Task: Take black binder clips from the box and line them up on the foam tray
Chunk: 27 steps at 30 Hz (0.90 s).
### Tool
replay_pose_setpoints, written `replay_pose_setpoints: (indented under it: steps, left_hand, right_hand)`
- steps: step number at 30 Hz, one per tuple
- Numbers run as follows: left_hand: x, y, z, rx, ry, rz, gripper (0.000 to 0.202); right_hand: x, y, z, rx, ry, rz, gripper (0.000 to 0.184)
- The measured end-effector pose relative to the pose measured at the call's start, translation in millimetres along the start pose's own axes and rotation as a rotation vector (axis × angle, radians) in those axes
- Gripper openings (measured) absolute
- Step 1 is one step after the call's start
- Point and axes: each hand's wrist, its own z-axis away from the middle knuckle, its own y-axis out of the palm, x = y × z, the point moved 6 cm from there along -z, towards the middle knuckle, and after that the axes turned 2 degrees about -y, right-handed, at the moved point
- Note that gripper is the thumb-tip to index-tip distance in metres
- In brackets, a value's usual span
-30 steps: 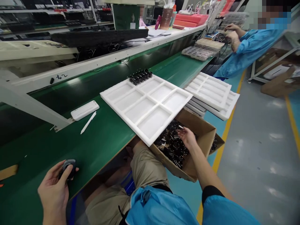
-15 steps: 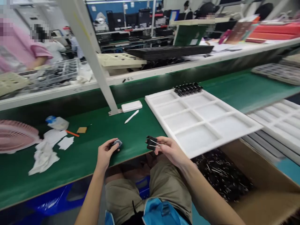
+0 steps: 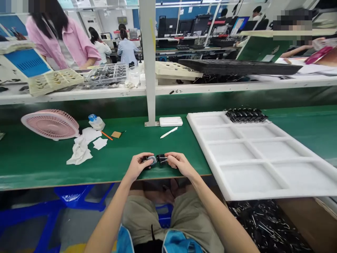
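My left hand [image 3: 140, 164] is closed around a small rounded grey-and-black piece [image 3: 152, 160], with the thumb on its grey face. In my right hand [image 3: 179, 162] the fingertips pinch a small black part with thin silver prongs [image 3: 161, 159], the prongs toward the fingers. The two pieces meet end to end or nearly so, just above the front of the green bench; whether they touch I cannot tell. To the right lies a white compartment tray [image 3: 210, 160]. A row of similar black parts [image 3: 246, 115] sits in its far compartments.
Below the tray, a cardboard box [image 3: 302, 214] holds many black parts with silver wires. On the bench lie a white pen [image 3: 169, 132], a white case [image 3: 171, 121], crumpled tissue [image 3: 80, 151] and a pink fan [image 3: 51, 124]. A white post [image 3: 149, 63] rises at the back.
My hands have come together, bringing the black part up to the grey-and-black piece. The camera view has levelled and turned left, showing more of the fan and the bench's left side.
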Motion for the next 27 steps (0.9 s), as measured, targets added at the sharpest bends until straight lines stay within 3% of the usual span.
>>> replay_pose_setpoints:
  steps: [8,14,21,27]
  left_hand:
    - [4,3.3,0,0.072,-0.019,-0.165,0.037]
    - [-1,3.6,-1,0.076,0.023,-0.228,0.035]
    - [10,0.8,-1,0.095,-0.02,-0.092,0.04]
    - [7,3.5,0,0.112,-0.01,-0.138,0.041]
  right_hand:
    - [-16,-2,-3,0.083,-0.011,0.152,0.058]
    - [-14,-3,-1,0.038,-0.044,0.243,0.057]
    - [-8,-3,-3,0.015,-0.031,0.01,0.059]
    - [-13,1,-3,0.078,-0.005,0.068,0.06]
